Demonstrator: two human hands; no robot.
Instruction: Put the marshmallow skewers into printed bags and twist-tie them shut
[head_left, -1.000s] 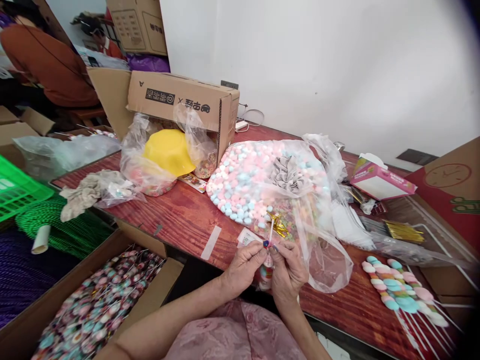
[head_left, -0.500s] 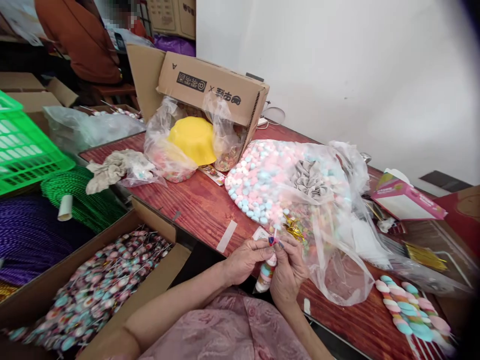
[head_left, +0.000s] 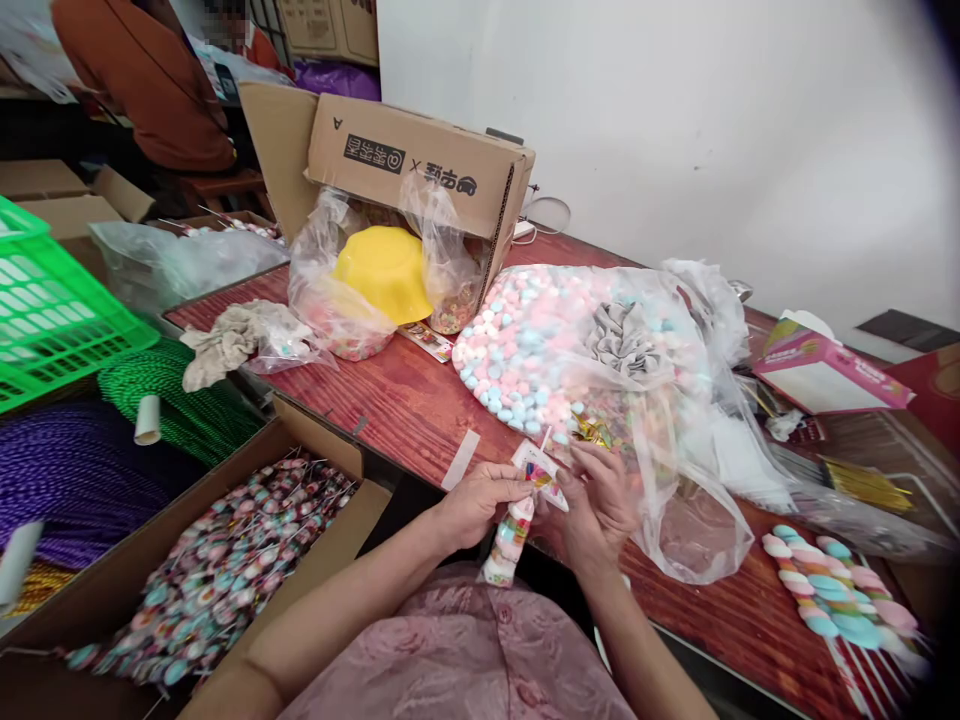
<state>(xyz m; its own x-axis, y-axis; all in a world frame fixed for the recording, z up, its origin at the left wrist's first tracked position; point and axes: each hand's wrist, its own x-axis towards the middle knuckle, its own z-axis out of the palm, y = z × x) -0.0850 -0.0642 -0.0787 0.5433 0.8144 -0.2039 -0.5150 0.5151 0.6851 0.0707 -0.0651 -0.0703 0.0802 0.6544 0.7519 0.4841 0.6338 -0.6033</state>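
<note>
My left hand [head_left: 480, 505] is closed, thumb and forefinger pinching the neck of a wrapped marshmallow stick [head_left: 510, 545]. The stick hangs with its pastel marshmallows downward, in clear wrapping, and its thin white end points up toward the table. Beside it my right hand [head_left: 600, 505] is raised with fingers apart and bent, and I see nothing held in it. A small white printed card [head_left: 546, 480] with coloured marks lies between the hands, near the right thumb; whether the thumb touches it I cannot tell. Gold twist ties [head_left: 591, 430] lie just beyond the right fingers.
A big clear bag of pink, white and blue marshmallows [head_left: 517, 350] lies on the red table [head_left: 397, 400]. Finished marshmallow sticks [head_left: 836, 590] lie at right. A carton [head_left: 352, 490] of wrapped sticks stands at left, a yellow bowl [head_left: 386, 270] farther back. A person [head_left: 142, 80] sits behind.
My right hand has let go of the stick's neck and moved up and right, fingers spreading. The left hand keeps the stick, shifted slightly left. More of the printed card shows.
</note>
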